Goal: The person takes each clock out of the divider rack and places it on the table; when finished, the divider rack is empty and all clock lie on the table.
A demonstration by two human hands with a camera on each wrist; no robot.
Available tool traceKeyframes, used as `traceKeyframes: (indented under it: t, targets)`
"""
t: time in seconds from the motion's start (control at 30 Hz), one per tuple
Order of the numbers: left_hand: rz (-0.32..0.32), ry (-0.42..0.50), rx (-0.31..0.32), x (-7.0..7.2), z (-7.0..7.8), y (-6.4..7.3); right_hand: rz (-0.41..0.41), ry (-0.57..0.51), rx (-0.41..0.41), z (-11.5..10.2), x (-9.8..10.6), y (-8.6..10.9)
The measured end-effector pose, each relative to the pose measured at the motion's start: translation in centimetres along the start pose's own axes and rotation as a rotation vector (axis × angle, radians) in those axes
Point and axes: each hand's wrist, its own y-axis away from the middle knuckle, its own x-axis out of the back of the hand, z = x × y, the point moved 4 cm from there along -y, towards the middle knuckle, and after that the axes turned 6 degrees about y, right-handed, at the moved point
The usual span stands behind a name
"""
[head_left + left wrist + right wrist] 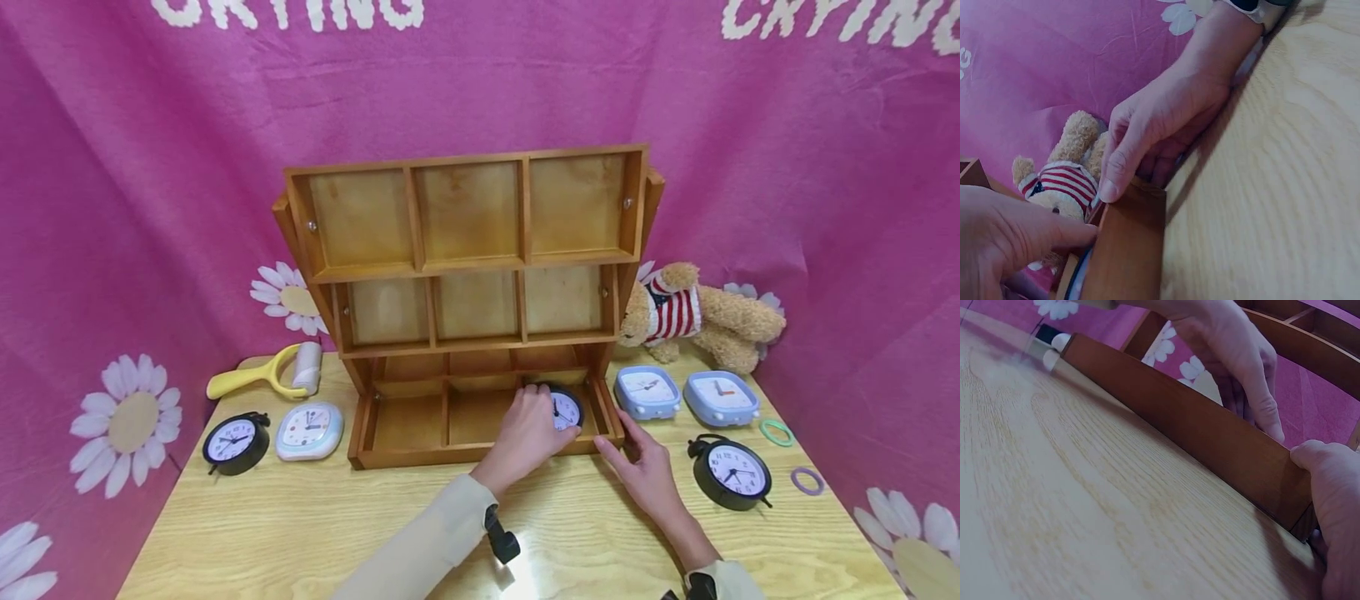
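A brown wooden rack (472,265) with three tiers of compartments stands on the table. My left hand (527,427) reaches into the bottom tier's right compartment and grips a black round alarm clock (567,410), thumb at its lower edge and fingers over its far left side. The hand hides part of the white dial. My right hand (647,473) holds the rack's front right corner, thumb on the front board (1210,434) and fingers along the outer side. In the left wrist view only a sliver of the clock shows behind that board.
Right of the rack are two blue clocks (648,392), a black alarm clock (731,473), green and purple rings (807,481) and a teddy bear (697,317). At left lie a yellow-handled lint roller (255,379), a black clock (236,443) and a pale blue clock (309,431).
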Motion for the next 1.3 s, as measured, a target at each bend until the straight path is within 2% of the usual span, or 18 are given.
traceKeyframes:
  t: [0.2,0.4,0.63,0.9,1.07,1.2,1.3]
  targets:
    - [0.005,-0.048,0.034,0.0,0.4,-0.9,-0.004,0.012,0.000,-0.2,0.0,0.0]
    - [-0.015,-0.032,0.045,-0.2,0.4,-1.3,0.005,0.017,-0.009,-0.1,0.0,0.0]
    - [0.003,-0.015,0.068,-0.5,-0.4,-1.6,0.004,0.000,0.004,-0.1,-0.1,0.0]
    - [0.084,-0.020,0.011,-0.8,-0.9,-1.6,0.004,-0.003,0.008,0.0,-0.1,-0.1]
    - [0.137,0.055,-0.004,-0.8,-1.1,-1.4,0.001,0.007,0.002,0.1,-0.2,-0.1]
    - [0.149,0.140,0.006,-0.4,-1.3,-1.4,-0.002,0.018,-0.002,-0.1,-0.1,0.0]
    - [0.159,0.164,-0.004,0.1,-1.2,-1.3,-0.001,0.022,0.003,-0.1,0.0,0.0]
